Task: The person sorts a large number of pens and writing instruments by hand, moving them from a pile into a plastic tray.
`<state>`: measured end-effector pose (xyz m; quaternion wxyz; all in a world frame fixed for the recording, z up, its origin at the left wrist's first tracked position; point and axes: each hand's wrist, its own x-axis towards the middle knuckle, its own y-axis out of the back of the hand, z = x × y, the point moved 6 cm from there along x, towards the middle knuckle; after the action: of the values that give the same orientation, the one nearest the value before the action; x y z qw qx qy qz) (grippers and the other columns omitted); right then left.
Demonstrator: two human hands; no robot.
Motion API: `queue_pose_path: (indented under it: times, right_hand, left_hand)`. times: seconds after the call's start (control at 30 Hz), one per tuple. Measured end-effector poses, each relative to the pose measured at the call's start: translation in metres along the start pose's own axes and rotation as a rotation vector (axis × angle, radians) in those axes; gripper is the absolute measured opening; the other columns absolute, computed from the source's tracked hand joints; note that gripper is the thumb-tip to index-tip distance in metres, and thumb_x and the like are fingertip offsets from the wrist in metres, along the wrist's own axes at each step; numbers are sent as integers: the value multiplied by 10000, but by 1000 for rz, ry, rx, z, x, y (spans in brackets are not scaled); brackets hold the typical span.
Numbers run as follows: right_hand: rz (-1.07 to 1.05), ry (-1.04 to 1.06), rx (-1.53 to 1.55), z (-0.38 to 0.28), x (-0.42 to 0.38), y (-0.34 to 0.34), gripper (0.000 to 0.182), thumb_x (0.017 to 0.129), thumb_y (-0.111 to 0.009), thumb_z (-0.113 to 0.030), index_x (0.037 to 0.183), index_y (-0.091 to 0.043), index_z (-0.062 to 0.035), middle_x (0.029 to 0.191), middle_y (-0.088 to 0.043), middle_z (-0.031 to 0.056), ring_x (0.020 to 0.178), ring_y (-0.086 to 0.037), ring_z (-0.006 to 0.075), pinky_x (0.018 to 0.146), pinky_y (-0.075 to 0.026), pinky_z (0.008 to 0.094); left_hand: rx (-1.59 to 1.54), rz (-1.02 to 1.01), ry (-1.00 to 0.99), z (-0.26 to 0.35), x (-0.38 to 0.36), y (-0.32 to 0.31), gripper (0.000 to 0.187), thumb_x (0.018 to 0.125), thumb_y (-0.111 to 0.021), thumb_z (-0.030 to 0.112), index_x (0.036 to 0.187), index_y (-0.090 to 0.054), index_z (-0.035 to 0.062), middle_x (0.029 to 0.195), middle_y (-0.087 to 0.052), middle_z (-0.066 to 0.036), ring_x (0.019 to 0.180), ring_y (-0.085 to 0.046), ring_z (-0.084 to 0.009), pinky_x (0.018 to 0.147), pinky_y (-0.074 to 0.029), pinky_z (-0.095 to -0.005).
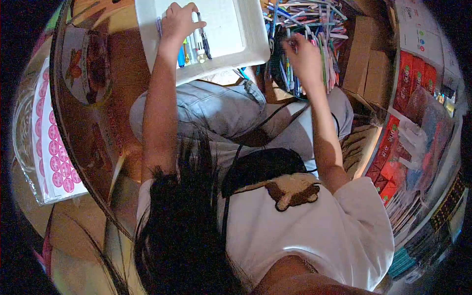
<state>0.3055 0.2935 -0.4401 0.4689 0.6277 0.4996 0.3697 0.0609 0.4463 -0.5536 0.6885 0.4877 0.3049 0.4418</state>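
Observation:
A white tray (255, 56) stands in front of me, with a row of pens and markers lying side by side in it. My left hand (181, 22) is over the top ends of this row, fingers spread and thumb out to the right. Below it show a blue pen (181, 57), a white bottle-like pen (200, 53) and a dark pen (205, 45). My right hand (305, 56) reaches over a heap of many-coloured pens (330, 29) to the right of the tray. Its fingers are bent but apart, and nothing held shows between them.
Cardboard boxes (366, 69) stand right of the pen heap. Farther right are red packages (386, 157) and plastic bags. A sheet of round pink stickers (60, 152) lies at the far left. Grey fabric (216, 105) covers my lap below the tray.

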Motion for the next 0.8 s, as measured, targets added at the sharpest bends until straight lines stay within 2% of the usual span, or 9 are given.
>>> queue_pose_path:
  times: [0.07, 0.17, 0.27, 0.43, 0.5, 0.53, 0.6, 0.67, 0.8]
  right_hand:
    - [-232, -232, -315, 31, -22, 12, 275, 778, -617, -305, 843, -632, -39, 758, -630, 158, 722, -617, 311, 632, -477, 407]
    - [-281, -183, -389, 52, -53, 3, 300, 757, -634, -336, 816, -639, -42, 732, -630, 156, 722, -616, 320, 629, -475, 425]
    - [-178, -115, -297, 53, -63, 1, 298, 750, -643, -344, 823, -645, -55, 722, -630, 155, 720, -615, 324, 631, -477, 419]
    - [-112, -203, -245, 41, -54, 28, 298, 778, -632, -304, 886, -643, -26, 780, -647, 148, 721, -636, 287, 650, -488, 370]
    - [-137, -156, -10, 17, -39, 34, 296, 780, -624, -296, 915, -642, -33, 786, -642, 167, 726, -634, 304, 655, -495, 368]
    - [-148, -133, 106, 4, -31, 34, 297, 781, -619, -292, 930, -642, -37, 788, -639, 177, 729, -633, 312, 657, -498, 367]
    - [-160, -77, 287, -19, -10, 13, 292, 780, -621, -279, 897, -645, -12, 757, -641, 166, 701, -637, 298, 656, -499, 349]
    - [-197, 19, 391, -44, 12, -23, 279, 777, -619, -261, 870, -650, 1, 740, -640, 166, 696, -635, 305, 664, -500, 352]
    - [-328, 126, 339, -72, 43, -116, 250, 761, -621, -218, 865, -650, 8, 748, -637, 176, 710, -631, 317, 700, -496, 386]
  left_hand:
    - [-6, 22, -16, -5, 1, -6, 506, 626, -729, 456, 1024, -575, 185, 919, -515, -191, 870, -550, -352, 732, -479, -426]
    - [-32, 42, -28, -7, 1, -8, 506, 630, -726, 456, 1033, -577, 189, 921, -514, -193, 872, -552, -352, 735, -479, -430]
    - [-33, 3, 3, -8, 2, -6, 509, 635, -722, 457, 1042, -577, 187, 922, -515, -191, 886, -548, -354, 749, -475, -428]
    - [-4, 2, 19, -2, 0, -1, 510, 645, -711, 462, 1043, -577, 173, 945, -511, -191, 924, -529, -363, 788, -457, -437]
    - [-2, -44, 27, 1, -1, 3, 586, 632, -713, 484, 1089, -548, 157, 986, -505, -200, 953, -515, -374, 803, -447, -444]
    - [-62, -54, 62, 2, -2, 9, 543, 628, -727, 430, 1045, -559, 125, 992, -501, -198, 955, -504, -370, 805, -440, -440]
    - [-179, -72, 137, 16, -10, 34, 460, 621, -757, 322, 957, -581, 62, 1003, -493, -194, 959, -483, -362, 810, -424, -431]
    - [-173, -75, 153, 20, -13, 41, 428, 634, -749, 307, 953, -587, 72, 998, -486, -188, 968, -472, -363, 811, -423, -430]
    - [-205, -83, 191, 17, -10, 39, 416, 647, -742, 300, 956, -590, 68, 990, -486, -189, 971, -466, -367, 820, -421, -431]
